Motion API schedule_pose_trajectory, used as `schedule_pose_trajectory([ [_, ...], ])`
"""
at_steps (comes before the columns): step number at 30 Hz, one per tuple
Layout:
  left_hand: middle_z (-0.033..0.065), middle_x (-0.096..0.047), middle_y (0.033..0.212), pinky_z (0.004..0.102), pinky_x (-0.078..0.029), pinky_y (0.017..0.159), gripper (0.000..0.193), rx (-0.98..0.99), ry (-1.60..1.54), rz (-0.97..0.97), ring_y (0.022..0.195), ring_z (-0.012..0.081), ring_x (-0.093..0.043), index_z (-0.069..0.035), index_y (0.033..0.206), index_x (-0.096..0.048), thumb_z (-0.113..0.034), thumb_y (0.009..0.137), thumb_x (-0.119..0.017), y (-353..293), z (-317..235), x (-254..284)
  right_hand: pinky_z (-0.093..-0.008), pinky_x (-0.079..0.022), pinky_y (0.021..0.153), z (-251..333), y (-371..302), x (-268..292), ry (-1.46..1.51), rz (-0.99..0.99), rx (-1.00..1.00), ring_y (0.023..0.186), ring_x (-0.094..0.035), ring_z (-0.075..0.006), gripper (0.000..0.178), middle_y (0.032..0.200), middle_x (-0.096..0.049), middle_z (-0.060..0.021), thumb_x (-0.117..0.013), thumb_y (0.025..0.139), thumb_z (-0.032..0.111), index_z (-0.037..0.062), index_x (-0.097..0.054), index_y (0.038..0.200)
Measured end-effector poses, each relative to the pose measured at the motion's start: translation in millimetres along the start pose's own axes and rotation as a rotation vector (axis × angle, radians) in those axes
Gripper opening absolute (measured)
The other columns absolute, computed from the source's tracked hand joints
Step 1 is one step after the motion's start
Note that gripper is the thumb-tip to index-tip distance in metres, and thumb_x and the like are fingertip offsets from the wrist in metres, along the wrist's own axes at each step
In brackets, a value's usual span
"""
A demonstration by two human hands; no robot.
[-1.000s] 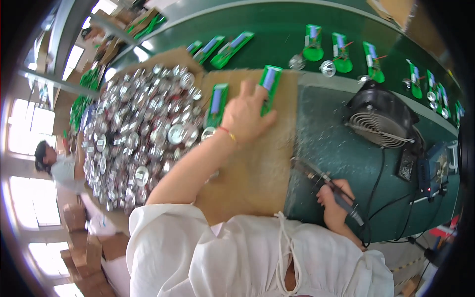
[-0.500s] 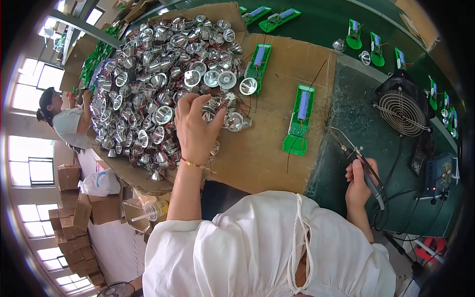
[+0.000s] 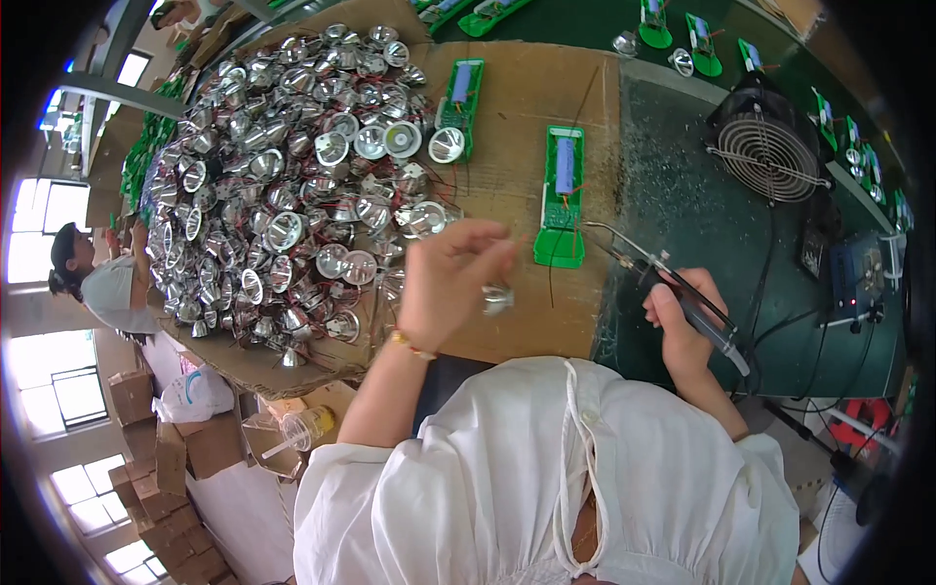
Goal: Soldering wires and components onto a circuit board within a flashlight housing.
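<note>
My left hand (image 3: pixel 450 278) is over the cardboard sheet (image 3: pixel 502 122), thumb and fingers pinched together. A small silver lamp reflector (image 3: pixel 497 299), smeared by motion, hangs just below those fingertips; the grip on it, perhaps by its wires, is partly hidden. In my right hand (image 3: pixel 687 322) is a soldering iron (image 3: pixel 694 314) with a thin bent metal tube at its front. Its front end is close to a green plastic housing (image 3: pixel 560 249) on the cardboard. That housing carries a blue cylindrical battery (image 3: pixel 565 166), a small circuit board and thin wires.
Left of my hands rises a big heap of silver reflectors (image 3: pixel 283 175) with red and black wires. Another green housing (image 3: pixel 458 112) lies beside it. A black fan (image 3: pixel 765 146) and a blue soldering station (image 3: pixel 860 278) stand at right. One co-worker (image 3: pixel 102 278) is at far left.
My left hand has come away from the heap to the right, with a reflector now at its fingers. The iron's front end has moved left to the green housing. The whole view has shifted.
</note>
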State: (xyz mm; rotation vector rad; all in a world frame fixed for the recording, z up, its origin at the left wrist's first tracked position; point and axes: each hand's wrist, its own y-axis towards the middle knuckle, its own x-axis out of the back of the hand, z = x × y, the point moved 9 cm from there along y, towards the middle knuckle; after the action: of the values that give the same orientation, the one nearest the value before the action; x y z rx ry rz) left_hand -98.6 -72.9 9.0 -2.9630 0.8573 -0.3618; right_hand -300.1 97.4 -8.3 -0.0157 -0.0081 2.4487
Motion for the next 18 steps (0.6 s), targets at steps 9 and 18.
schedule_pose_trajectory([
  [9, 0.0102, -0.056, 0.065, 0.0312, -0.045, 0.054, 0.012, -0.207, 0.35, -0.097, 0.058, 0.0224, -0.057, -0.002, 0.069, -0.062, -0.012, 0.074, -0.067, 24.4, 11.9, -32.5, -0.0208, -0.044, 0.051, -3.9, 9.9, -18.7, -0.19, 0.06, 0.084, 0.056, -0.055, -0.0086, 0.018, 0.067, -0.059, -0.007, -0.064, 0.078, 0.011, -0.0012, -0.054, 0.088],
  [18, 0.0086, -0.056, 0.066, 0.0357, -0.043, 0.053, 0.016, -0.23, 0.466, -0.084, 0.061, 0.0254, -0.056, -0.004, 0.063, -0.059, -0.014, 0.072, -0.067, 29.0, 4.8, -39.5, -0.02, -0.044, 0.049, -10.4, 18.0, -25.2, -0.087, 0.083, 0.043, 0.055, -0.055, -0.0084, 0.017, 0.066, -0.059, -0.0073, -0.064, 0.079, 0.011, -0.0006, -0.054, 0.086],
])
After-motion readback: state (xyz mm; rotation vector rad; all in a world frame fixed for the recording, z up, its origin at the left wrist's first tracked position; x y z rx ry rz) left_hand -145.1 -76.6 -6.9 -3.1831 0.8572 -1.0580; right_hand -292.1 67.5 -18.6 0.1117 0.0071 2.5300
